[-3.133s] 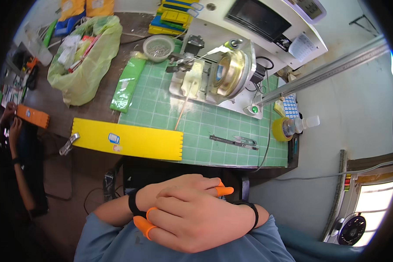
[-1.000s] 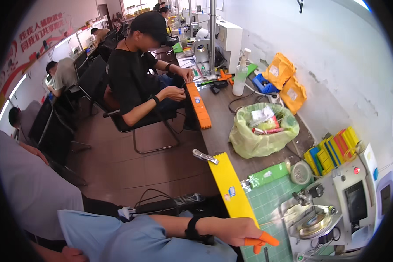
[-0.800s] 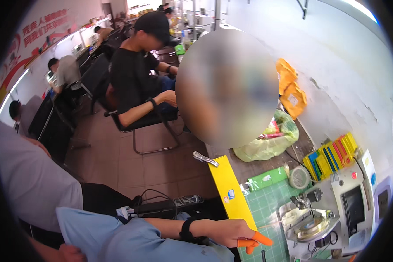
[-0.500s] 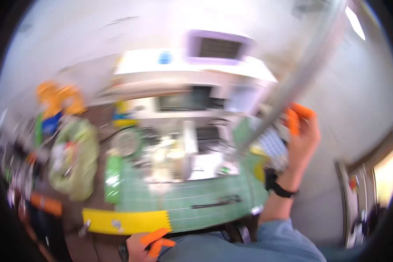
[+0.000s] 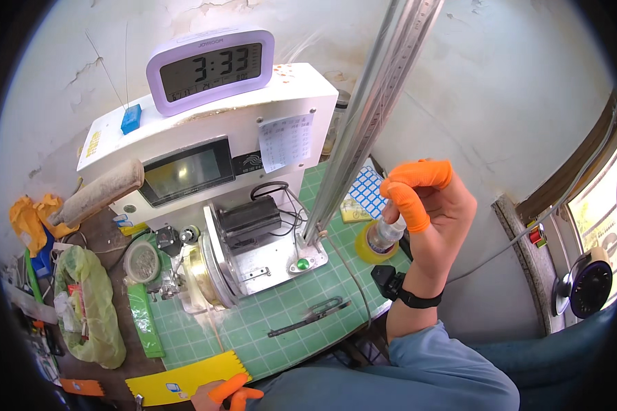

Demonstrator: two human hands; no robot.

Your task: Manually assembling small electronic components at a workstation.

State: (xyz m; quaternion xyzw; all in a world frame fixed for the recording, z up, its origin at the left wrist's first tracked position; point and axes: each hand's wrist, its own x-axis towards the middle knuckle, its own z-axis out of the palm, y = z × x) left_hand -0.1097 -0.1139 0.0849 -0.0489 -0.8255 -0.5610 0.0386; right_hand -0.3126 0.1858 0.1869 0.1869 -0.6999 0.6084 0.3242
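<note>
My right hand (image 5: 435, 212) is raised at the right, beside the upright metal rail, with orange finger covers on thumb and forefinger. Their tips are pinched together; anything between them is too small to make out. Below it stands a clear-topped bottle (image 5: 385, 236) in a yellow holder. At the lower edge my left hand (image 5: 219, 396), also with two orange-covered fingers, lies next to a yellow card (image 5: 185, 380) with a zigzag end. Those fingers are a little apart, nothing visible between them. A white winding machine (image 5: 296, 257) with a pale spool (image 5: 202, 270) stands ahead.
The tall metal rail (image 5: 370, 116) rises from the machine's base. A lilac digital clock (image 5: 212, 68) sits on top. On the green gridded mat (image 5: 253, 342) lies a thin dark tool (image 5: 310, 319). A yellow-green plastic bag (image 5: 99, 322) and a small fan (image 5: 589, 284) flank the bench.
The view has turned and come closer to the machine, and the blur is gone. My right hand stays raised and pinched; my left hand remains by the yellow card.
</note>
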